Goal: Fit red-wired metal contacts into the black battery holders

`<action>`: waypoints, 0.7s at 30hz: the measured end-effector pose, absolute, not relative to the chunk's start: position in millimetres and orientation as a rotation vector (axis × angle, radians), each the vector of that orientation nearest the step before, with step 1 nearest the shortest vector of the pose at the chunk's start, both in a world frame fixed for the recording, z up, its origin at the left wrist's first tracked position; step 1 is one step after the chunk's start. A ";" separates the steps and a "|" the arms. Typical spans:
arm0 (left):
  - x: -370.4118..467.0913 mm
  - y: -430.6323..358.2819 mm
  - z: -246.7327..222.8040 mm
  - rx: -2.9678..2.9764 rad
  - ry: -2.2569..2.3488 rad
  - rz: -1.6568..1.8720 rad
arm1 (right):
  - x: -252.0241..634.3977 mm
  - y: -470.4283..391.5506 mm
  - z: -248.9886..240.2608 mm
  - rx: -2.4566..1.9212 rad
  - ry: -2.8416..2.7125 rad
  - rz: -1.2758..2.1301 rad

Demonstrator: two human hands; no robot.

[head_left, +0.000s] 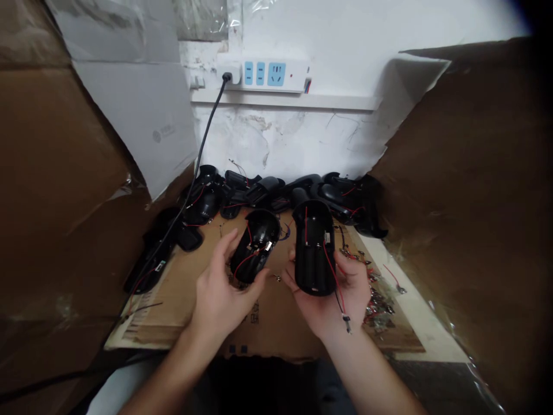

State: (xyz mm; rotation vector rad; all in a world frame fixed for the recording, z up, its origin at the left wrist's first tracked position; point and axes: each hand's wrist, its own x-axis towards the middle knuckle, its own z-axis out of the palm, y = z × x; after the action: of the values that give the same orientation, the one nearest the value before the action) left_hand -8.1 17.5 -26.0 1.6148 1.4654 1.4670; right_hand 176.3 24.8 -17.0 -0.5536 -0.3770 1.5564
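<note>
- Black plastic, two pieces held hollow side up; I'd call this a handling/checking step.
- Left hand [224, 288] grip pinches the left casing shell [256, 239] by its sides, at its 1 o'clock.
- Right hand [341, 300] grip wraps the right casing shell [314, 259] at its 11 o'clock.
- Next move probably calls for keeping the dangling lead [346, 319], 5 o'clock off the right casing shell, unsnagged.

Inspector: State the support.
Recorder: Pale worktop [444, 341], overlaid with a flat, printed cardboard sheet [177, 308].
Inspector: Items lying on it?
Recorder: Black plastic housings [203, 204], piled along the rear and left side; small red-wired metal parts [378, 306], heaped at right; one similar part [401, 290] on the pale margin.
</note>
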 end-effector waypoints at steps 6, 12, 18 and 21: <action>-3.6 18.7 -21.9 1.430 1.416 1.523 | 170.7 24.9 -24.5 -0.616 -0.436 1.519; 2.0 23.8 -28.8 1.197 1.192 1.459 | 158.4 28.2 -37.2 -0.869 -0.675 1.345; 0.5 7.2 -19.3 1.696 0.932 1.137 | 159.4 36.6 -40.6 -0.913 -0.599 1.408; -1.7 1.5 -11.6 1.673 0.795 1.043 | 180.8 17.4 -43.6 -0.886 -0.405 1.324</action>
State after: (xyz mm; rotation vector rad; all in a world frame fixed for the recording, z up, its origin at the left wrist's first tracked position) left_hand -1.7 1.5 -11.6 1.6726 0.7945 1.0425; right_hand 180.8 17.4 -43.6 -0.8864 -0.4055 1.3238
